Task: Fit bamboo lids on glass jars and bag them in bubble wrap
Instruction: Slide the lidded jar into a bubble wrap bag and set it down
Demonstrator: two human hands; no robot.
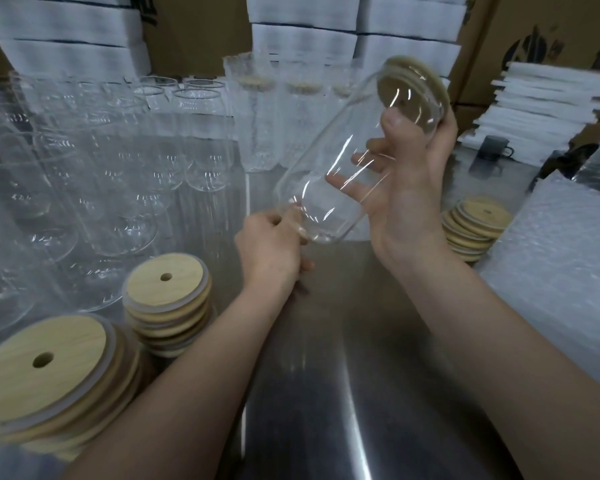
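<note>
A clear glass jar (329, 174) is held tilted above the steel table, mouth pointing up and to the right. A round bamboo lid (416, 86) sits on its mouth. My right hand (406, 188) wraps the jar's upper half, thumb against the glass near the lid. My left hand (274, 244) pinches the jar's base from below. Stacks of bamboo lids with a centre hole stand at the near left (39, 375), beside it (168, 289) and at the right (475, 226). Bubble wrap (561, 258) lies at the right.
Many empty glass jars (118, 168) crowd the left half of the steel table (343, 375). Jars wrapped in bubble wrap (257, 112) stand at the back. White foam sheets (541, 105), cardboard boxes and a dark mug (494, 148) are behind and right.
</note>
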